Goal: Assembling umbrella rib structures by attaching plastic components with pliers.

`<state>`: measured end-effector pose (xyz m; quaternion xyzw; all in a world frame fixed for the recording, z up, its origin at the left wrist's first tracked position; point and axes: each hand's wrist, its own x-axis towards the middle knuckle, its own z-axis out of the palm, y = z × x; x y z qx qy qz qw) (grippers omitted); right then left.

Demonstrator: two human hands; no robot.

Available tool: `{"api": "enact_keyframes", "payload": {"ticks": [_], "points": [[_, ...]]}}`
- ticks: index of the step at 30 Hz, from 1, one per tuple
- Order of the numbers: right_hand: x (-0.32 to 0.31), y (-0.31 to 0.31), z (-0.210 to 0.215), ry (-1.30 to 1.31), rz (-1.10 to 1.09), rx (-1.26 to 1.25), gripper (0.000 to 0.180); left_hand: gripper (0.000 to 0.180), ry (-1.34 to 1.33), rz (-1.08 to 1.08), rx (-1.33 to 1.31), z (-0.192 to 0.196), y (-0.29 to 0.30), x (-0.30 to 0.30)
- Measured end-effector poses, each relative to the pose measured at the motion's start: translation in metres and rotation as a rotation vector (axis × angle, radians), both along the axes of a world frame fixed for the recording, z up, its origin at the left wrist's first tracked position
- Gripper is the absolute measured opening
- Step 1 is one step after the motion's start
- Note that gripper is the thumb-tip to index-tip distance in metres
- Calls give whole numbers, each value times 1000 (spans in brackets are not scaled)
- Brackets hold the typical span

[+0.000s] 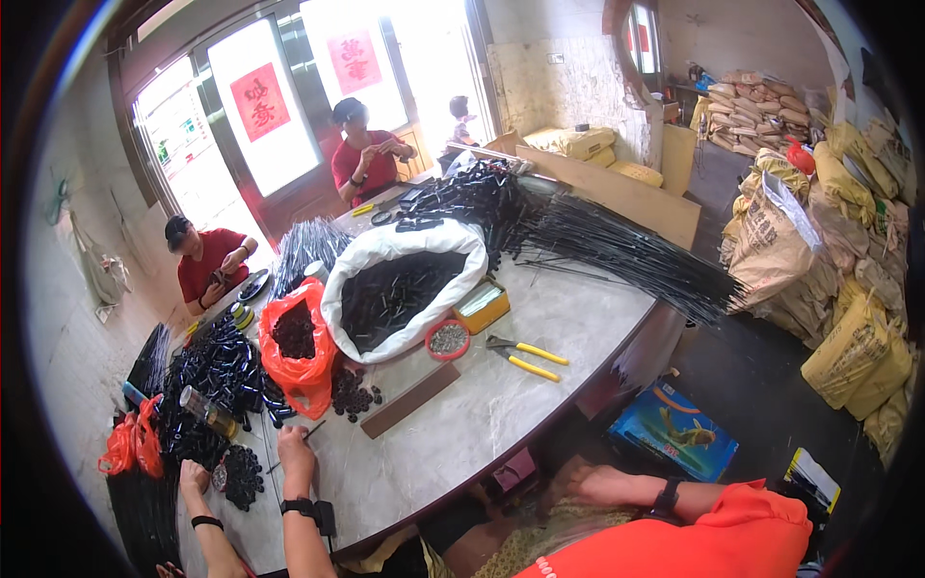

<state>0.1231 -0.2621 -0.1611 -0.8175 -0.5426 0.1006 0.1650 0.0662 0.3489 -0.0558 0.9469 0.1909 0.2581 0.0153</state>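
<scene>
My left hand (194, 475) is at the table's left side, its fingers curled beside a heap of small black round parts (245, 479); what it holds is too small to make out. To the right of it, my right hand (295, 445) is closed, with a thin dark rod (314, 429) showing at its fingertips. Both my wrists carry black bands. Just beyond my hands lie a clear jar (207, 412) on its side and a heap of shiny black tubular parts (217, 366). An orange plastic bag (301, 378) of dark small parts stands ahead of my right hand.
A white sack (337, 299) of black parts, a red dish (447, 339), yellow-handled pincers (525, 356) and long black rods (626, 250) are on the table (501, 414). Two red-shirted people sit across; an orange-sleeved person (694, 535) sits at right. Stacked sacks (853, 356) line the right.
</scene>
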Motion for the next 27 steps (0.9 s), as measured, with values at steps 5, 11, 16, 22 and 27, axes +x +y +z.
{"api": "enact_keyframes", "payload": {"ticks": [5, 11, 16, 22, 27], "points": [[5, 5, -2, 27, 15, -60, 31, 16, -29, -9, -53, 3, -7, -12], [2, 11, -21, 26, 57, -124, 36, 11, 54, -132, -112, 15, -19, -48], [2, 12, -19, 146, 51, -92, 38, 11, 80, -45, -79, 24, -19, -78], [9, 13, 27, -309, -215, 21, 46, 15, 31, -95, 110, 33, -40, -96], [23, 3, 3, -198, -312, -154, 36, 22, -220, -485, 134, 57, -150, -76]]}}
